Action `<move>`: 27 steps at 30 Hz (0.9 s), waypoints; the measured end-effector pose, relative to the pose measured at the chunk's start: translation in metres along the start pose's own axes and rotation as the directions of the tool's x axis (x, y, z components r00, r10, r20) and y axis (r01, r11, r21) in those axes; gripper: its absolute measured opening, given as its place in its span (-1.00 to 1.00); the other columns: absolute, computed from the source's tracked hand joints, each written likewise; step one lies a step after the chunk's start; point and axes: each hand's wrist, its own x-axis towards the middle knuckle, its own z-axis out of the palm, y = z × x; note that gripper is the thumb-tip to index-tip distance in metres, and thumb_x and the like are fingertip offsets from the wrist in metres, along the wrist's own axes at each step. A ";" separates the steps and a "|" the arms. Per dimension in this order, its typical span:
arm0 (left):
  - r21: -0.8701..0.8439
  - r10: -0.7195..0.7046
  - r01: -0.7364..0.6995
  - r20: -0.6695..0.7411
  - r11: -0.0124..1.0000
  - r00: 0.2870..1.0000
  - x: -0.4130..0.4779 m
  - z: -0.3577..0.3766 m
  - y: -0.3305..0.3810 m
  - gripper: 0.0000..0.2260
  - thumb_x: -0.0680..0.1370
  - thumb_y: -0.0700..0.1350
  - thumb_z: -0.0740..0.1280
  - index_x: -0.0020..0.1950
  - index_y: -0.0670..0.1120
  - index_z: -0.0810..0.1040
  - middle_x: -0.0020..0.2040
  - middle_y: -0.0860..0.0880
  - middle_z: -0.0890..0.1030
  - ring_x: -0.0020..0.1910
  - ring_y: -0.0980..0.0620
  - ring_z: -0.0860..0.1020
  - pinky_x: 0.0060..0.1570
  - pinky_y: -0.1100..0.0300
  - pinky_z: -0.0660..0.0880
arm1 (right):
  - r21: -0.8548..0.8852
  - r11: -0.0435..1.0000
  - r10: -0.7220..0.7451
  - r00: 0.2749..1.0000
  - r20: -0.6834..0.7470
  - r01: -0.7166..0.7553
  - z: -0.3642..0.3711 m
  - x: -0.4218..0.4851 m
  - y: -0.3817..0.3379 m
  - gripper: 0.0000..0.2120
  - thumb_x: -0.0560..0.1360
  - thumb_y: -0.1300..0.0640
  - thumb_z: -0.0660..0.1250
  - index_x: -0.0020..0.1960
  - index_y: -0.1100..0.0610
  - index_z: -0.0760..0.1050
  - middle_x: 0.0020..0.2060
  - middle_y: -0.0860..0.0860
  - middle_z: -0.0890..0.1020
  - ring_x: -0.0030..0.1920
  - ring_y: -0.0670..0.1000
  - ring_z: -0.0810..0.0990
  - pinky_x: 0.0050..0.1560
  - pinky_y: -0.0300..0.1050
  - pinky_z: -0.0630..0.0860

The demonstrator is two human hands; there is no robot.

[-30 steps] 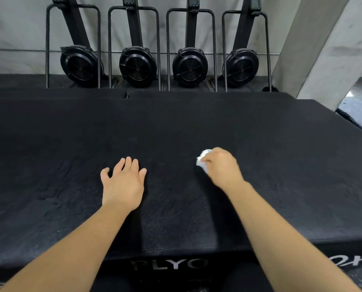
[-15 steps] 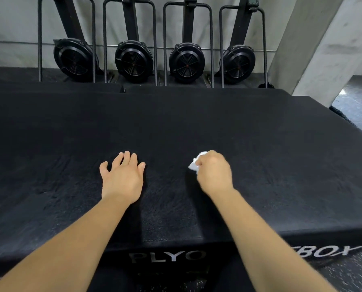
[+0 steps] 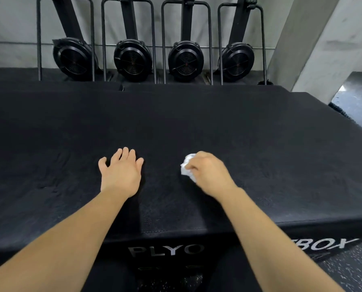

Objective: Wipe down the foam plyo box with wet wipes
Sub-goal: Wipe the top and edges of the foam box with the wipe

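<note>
right hand [image 3: 209,173], fingers curled round a crumpled white wipe [image 3: 187,166], pressing it onto the top of the box [image 3: 260,154] near the middle of its near half. left hand [image 3: 120,172], fingers straight and slightly spread, resting flat on the top beside it, holding nothing. the box, black, lettered "plyo" and "box" on its front face, fills the foreground; four fan machines [image 3: 131,60] stand behind it. judged stage: wiping of the top under way. no wet trace shows on the dark surface, so the area done cannot be told; the far half, edges and sides probably remain.
</note>
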 end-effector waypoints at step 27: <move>-0.218 -0.006 -0.022 -0.129 0.976 0.992 -0.027 -0.019 -0.003 -0.62 0.66 0.05 0.05 0.41 -0.06 0.39 0.38 -0.02 0.44 0.43 0.01 0.29 0.32 -0.06 0.13 | 0.047 0.999 0.014 1.000 -0.007 -0.014 0.040 -0.052 -0.091 -0.62 0.50 0.36 0.25 0.26 0.10 0.53 0.24 -0.01 0.48 0.19 0.05 0.40 -0.05 -0.17 0.36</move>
